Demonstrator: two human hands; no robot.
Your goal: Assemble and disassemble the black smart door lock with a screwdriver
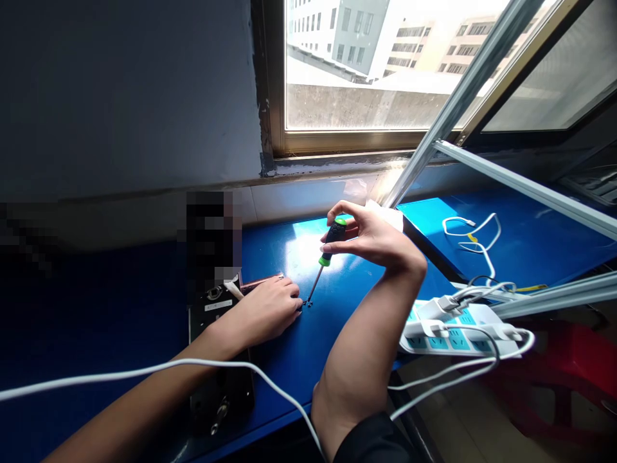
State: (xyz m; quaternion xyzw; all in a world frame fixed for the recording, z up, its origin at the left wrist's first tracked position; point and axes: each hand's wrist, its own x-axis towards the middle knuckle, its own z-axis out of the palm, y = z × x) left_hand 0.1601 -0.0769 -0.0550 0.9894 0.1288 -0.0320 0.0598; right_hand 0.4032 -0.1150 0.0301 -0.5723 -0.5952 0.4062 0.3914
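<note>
Pinching that probably light, stiff driver [328, 250] by its handle [334, 238] mid-frame, right hand [373, 235] looks solid, can't tell if left hand [272, 307] grips anything

Screwdriver [332, 241]: shaft bare metal, handle black and green, plastic by appearance. I find the blue tabletop [270, 247] smooth and glossy, window light mirrored on it. Power strip [463, 331]: smooth plastic. Diagonal strut [463, 96]: metal with a dull sheen. I read the black sleeve [378, 440] as matt cloth.
</note>
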